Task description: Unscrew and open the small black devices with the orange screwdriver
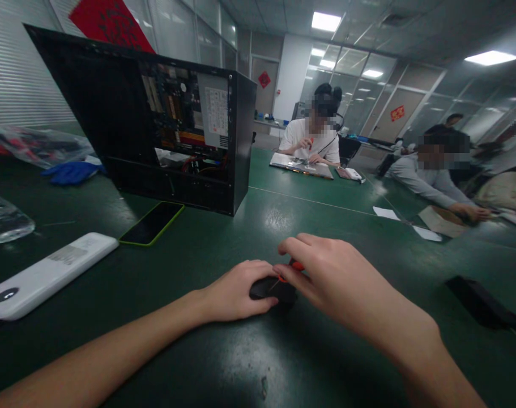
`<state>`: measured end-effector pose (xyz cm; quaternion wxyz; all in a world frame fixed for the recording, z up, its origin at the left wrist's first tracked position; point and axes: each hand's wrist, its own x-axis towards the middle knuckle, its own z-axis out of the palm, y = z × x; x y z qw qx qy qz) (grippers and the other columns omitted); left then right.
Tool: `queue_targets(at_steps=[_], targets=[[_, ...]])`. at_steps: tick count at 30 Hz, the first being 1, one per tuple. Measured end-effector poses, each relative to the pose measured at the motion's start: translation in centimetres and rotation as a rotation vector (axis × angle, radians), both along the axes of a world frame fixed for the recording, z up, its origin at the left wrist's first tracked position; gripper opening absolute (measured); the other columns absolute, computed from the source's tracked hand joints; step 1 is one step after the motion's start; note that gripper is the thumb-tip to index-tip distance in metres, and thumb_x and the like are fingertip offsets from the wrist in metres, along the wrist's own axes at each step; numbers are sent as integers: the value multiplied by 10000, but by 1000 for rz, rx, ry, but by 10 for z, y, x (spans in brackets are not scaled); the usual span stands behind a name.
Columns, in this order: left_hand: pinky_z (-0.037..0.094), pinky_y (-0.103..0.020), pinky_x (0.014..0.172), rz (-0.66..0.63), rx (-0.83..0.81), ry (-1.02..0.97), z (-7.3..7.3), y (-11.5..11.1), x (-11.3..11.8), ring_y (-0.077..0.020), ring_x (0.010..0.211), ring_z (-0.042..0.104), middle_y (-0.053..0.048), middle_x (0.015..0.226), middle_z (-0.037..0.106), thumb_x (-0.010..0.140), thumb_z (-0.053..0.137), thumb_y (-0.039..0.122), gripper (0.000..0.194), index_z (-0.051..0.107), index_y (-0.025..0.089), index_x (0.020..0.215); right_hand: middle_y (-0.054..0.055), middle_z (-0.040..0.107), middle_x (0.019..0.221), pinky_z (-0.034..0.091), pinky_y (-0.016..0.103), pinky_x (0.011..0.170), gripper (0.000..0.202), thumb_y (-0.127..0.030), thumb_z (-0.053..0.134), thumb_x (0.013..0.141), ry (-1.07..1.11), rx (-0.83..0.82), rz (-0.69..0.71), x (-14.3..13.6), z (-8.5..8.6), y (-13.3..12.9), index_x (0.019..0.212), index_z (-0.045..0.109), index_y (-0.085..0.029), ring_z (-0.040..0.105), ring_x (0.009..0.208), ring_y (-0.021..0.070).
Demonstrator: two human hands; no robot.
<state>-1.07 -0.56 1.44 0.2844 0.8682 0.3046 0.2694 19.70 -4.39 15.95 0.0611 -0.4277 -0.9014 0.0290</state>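
A small black computer mouse (263, 288) lies on the green tabletop in front of me. My left hand (239, 290) is closed around its left side, fingers over the far edge and thumb along the near edge. Between the thumb and fingers of my right hand (332, 272) is a screwdriver (298, 265) with a red and black handle. Its thin shaft slants down to the left onto the mouse. My right fingers hide most of the handle, and I cannot tell exactly where the tip meets the mouse.
An open computer case (246, 141) stands at back left, near a green-edged phone (153, 223) and a white power bank (56, 272). Blue gloves (73, 173) and a plastic bottle (7, 218) lie farther left. A black object (474, 300) sits right. Co-workers (311, 136) sit across the table.
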Motion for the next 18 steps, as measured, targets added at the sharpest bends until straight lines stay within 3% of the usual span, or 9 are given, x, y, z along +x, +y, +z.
queue_targets(at_steps=[7, 14, 18], targets=[[508, -384, 958, -2, 48, 28, 4, -2, -1, -272, 1077, 703, -52, 1151, 748, 814, 776, 245, 350, 682, 208, 1149, 29, 632, 1048, 428, 302, 714, 151, -150, 526, 1036, 95, -156, 157, 11, 6, -7, 1066, 665, -201, 599, 868, 161], [509, -354, 894, -10, 106, 63, 9, -4, 0, -245, 982, 705, -41, 1094, 744, 772, 762, 244, 328, 684, 207, 1089, 47, 673, 996, 447, 330, 721, 178, -198, 540, 1042, -34, -151, 80, 13, 5, -12, 1020, 717, -184, 644, 840, 185], [520, -351, 887, 12, 114, 71, 8, -7, 7, -252, 992, 715, -34, 1094, 760, 776, 815, 313, 333, 716, 224, 1082, 17, 691, 979, 441, 313, 705, 156, -217, 576, 1037, -7, -131, 146, 19, 6, -10, 1050, 731, -219, 651, 830, 167]])
